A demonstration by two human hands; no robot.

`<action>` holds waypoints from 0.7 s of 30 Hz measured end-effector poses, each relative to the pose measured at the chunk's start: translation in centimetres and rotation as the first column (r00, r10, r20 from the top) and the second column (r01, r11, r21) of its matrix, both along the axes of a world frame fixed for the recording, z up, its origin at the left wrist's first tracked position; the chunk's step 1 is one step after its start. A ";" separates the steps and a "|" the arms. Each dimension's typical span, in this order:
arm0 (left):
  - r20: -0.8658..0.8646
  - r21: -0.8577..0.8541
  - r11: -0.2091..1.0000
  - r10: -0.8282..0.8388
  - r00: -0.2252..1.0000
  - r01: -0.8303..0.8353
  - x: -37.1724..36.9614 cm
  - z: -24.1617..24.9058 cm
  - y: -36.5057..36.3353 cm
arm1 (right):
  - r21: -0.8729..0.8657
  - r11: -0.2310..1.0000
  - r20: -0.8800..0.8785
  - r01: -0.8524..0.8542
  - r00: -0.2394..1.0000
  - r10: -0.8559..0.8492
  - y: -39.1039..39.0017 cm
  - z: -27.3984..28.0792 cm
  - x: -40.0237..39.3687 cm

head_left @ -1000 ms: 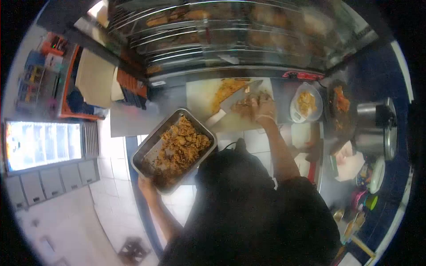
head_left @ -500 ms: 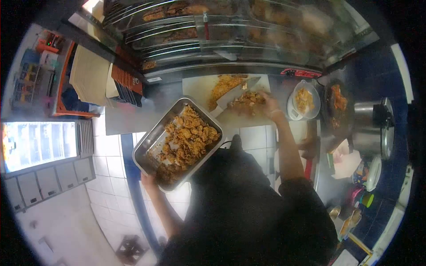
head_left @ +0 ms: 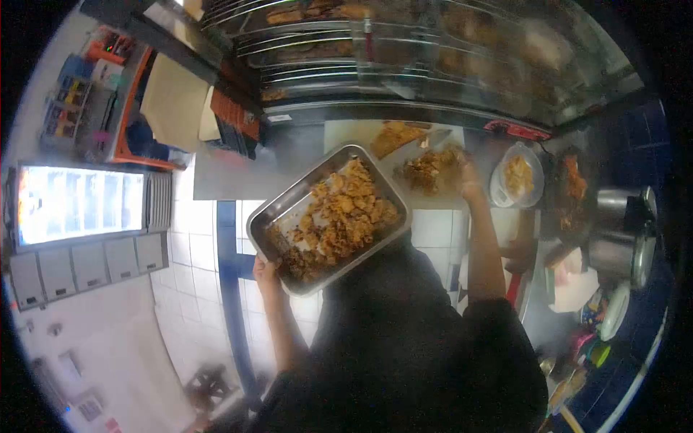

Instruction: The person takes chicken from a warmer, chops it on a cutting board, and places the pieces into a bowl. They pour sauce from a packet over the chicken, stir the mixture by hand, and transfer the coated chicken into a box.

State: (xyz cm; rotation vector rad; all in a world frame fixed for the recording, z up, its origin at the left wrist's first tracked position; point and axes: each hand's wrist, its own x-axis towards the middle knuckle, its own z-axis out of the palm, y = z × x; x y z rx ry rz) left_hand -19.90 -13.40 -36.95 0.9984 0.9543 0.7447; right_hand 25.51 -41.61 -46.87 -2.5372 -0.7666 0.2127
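My left hand grips the lower left corner of a metal tray, held tilted over the front of the counter. Browned, crispy-looking chopped pieces fill much of the tray. At the right side of a white cutting board, my right hand is beside a pile of chopped food; its fingers are smeared by motion. A flat golden piece of food lies at the back of the board, with a knife blade beside it. The tray overlaps the board's left front part in this view.
A clear bowl of yellowish food stands right of the board, a dark pan beyond it. Steel pots are farther right. A glass-fronted cabinet with wire racks runs along the back. Stacked cartons stand at the left.
The tray has moved right in my left hand, nearer to the board, and now covers the knife's handle. My right hand stays by the chopped pile. The whole view has shifted.
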 end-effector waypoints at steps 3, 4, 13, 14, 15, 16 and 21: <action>0.062 -0.077 0.997 -0.024 0.998 0.028 0.6 -0.1 -0.5 | -0.106 0.992 0.051 -0.074 0.996 0.080 0.2 2.1 -0.3; 0.071 -0.075 0.997 -0.031 0.997 0.037 1.4 1.1 -0.9 | -0.187 0.978 0.061 -0.087 0.993 0.100 0.8 2.6 -0.6; 0.091 -0.075 0.996 -0.040 0.995 0.046 2.6 2.1 -2.1 | -0.287 0.957 0.100 0.030 0.995 -0.001 0.3 6.2 -2.8; 0.146 -0.115 0.992 -0.029 0.989 0.046 2.6 1.9 -2.2 | -0.216 0.976 0.171 0.037 0.985 0.001 -0.3 4.9 -2.8; 0.143 -0.115 0.993 -0.023 0.989 0.040 2.5 1.8 -2.1 | -0.216 0.976 0.169 0.031 0.986 0.006 -0.5 4.9 -3.1; 0.136 -0.111 0.993 -0.034 0.990 0.050 2.6 1.6 -2.0 | -0.261 0.964 0.207 0.052 0.978 0.004 -0.1 6.0 -3.2; 0.091 -0.095 0.990 -0.095 0.991 0.103 3.8 2.5 -2.2 | -0.160 0.885 -0.020 -0.437 0.898 0.439 6.3 19.1 -11.7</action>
